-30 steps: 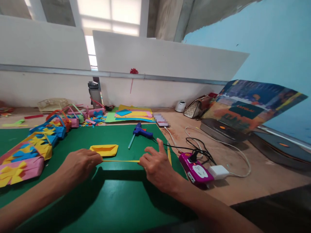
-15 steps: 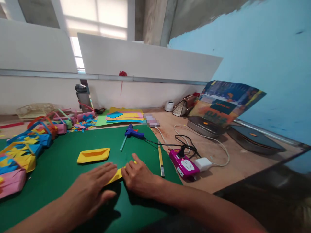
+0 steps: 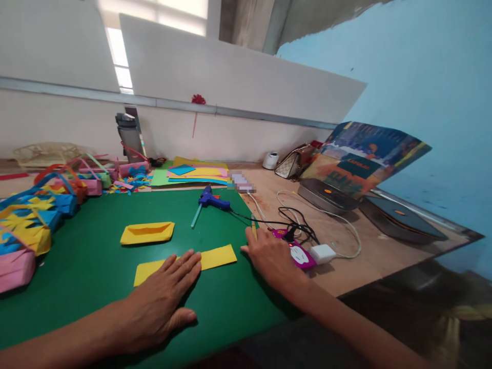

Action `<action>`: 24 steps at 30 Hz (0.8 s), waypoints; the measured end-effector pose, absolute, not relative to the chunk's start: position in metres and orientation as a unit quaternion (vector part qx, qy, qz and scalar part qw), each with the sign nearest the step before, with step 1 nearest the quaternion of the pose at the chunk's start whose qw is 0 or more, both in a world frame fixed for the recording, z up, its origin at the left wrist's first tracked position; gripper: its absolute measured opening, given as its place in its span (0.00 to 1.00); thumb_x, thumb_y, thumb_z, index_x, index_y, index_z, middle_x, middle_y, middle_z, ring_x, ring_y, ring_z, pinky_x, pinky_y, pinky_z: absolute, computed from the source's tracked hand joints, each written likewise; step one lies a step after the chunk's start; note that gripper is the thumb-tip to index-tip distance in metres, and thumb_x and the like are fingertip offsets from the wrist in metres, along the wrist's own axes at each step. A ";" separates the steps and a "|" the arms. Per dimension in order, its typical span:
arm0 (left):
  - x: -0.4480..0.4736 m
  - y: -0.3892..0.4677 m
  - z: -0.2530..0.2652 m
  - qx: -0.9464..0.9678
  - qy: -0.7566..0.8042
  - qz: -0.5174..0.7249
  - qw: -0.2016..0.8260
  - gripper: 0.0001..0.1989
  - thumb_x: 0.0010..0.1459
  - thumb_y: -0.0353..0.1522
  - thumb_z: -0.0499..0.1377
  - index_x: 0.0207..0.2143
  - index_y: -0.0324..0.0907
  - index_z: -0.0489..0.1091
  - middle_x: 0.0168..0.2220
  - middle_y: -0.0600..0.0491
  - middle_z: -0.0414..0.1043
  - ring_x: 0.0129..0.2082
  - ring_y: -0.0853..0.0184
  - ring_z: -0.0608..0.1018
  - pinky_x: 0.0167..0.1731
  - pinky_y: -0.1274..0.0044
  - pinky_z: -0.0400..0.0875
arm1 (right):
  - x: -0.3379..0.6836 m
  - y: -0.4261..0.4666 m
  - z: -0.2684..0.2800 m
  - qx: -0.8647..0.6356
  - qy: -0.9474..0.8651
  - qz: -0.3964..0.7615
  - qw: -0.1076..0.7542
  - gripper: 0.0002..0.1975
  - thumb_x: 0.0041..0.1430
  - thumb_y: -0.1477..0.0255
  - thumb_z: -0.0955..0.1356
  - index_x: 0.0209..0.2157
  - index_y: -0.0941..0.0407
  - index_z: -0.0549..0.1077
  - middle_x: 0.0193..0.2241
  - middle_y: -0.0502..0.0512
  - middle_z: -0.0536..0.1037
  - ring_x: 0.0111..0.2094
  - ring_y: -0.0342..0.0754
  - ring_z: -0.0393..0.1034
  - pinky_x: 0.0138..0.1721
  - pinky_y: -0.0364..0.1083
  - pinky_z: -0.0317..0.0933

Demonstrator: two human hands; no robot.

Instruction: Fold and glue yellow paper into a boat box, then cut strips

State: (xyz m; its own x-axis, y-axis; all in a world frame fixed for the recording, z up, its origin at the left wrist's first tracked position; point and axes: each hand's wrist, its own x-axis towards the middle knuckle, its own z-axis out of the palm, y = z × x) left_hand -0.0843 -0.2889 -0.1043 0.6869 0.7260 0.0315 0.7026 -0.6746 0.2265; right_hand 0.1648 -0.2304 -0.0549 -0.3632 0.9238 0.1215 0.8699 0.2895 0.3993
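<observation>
A folded yellow paper strip (image 3: pixel 219 257) lies at a slant on the green mat (image 3: pixel 96 302). My left hand (image 3: pixel 165 292) rests flat across its middle, fingers stretched out. At the mat's right edge, my right hand (image 3: pixel 272 256) is closed over a yellow utility knife (image 3: pixel 253 228); only the knife's far end shows above the fingers. Behind the strip sits a shallow yellow paper tray (image 3: pixel 147 233), upright with its hollow facing up. A blue glue gun (image 3: pixel 213 200) with a pale glue stick lies farther back.
Several colourful paper baskets (image 3: pixel 57 207) line the left side. Stacked coloured sheets (image 3: pixel 200 177) lie at the back. A purple power strip (image 3: pixel 303 256) with tangled cables is just beyond my right hand. Grey cases (image 3: pixel 403 218) stand at the right table edge.
My right hand has left the yellow paper strip and moved right onto the utility knife. My left hand has flattened onto the strip, which now shows more fully. The view has tilted down slightly.
</observation>
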 end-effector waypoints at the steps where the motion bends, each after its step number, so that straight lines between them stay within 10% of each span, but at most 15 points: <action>1: -0.085 -0.290 -0.105 0.913 0.392 0.062 0.095 0.33 0.63 0.43 0.46 0.64 0.43 0.35 0.65 0.45 0.38 0.64 0.55 0.46 0.59 0.58 0.52 | 0.169 -0.227 -0.054 0.580 0.789 0.184 0.080 0.15 0.61 0.68 0.63 0.47 0.61 0.65 0.37 0.69 0.74 0.37 0.57 0.71 0.28 0.46 0.59; 9: -0.084 -0.280 -0.110 0.907 0.399 0.133 -0.014 0.13 0.63 0.29 0.48 0.49 0.40 0.65 0.51 0.44 0.67 0.52 0.59 0.68 0.50 0.67 0.66 | 0.181 -0.222 -0.050 0.544 0.824 0.111 0.111 0.21 0.58 0.80 0.62 0.53 0.53 0.62 0.39 0.57 0.77 0.36 0.51 0.73 0.31 0.45 0.59; 17: -0.084 -0.274 -0.094 0.912 0.402 0.059 -0.048 0.10 0.60 0.23 0.48 0.40 0.39 0.67 0.40 0.47 0.68 0.40 0.63 0.69 0.41 0.73 0.67 | 0.184 -0.231 -0.060 0.495 0.861 0.097 0.060 0.28 0.50 0.90 0.58 0.53 0.62 0.61 0.41 0.63 0.74 0.42 0.52 0.70 0.36 0.46 0.61; 24: -0.094 -0.275 -0.098 0.905 0.416 0.065 -0.061 0.12 0.62 0.25 0.46 0.31 0.40 0.67 0.33 0.50 0.68 0.33 0.64 0.68 0.33 0.75 0.65 | 0.183 -0.231 -0.071 0.470 0.876 0.108 -0.004 0.15 0.60 0.80 0.60 0.47 0.58 0.68 0.34 0.58 0.74 0.36 0.50 0.69 0.33 0.44 0.60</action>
State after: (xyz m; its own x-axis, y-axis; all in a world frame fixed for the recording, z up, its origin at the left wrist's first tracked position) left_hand -0.0941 -0.2752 -0.0984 0.6450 0.7452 0.1693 0.7613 -0.6460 -0.0567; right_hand 0.1832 -0.2306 -0.0709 -0.5588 0.8222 0.1082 0.8239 0.5355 0.1857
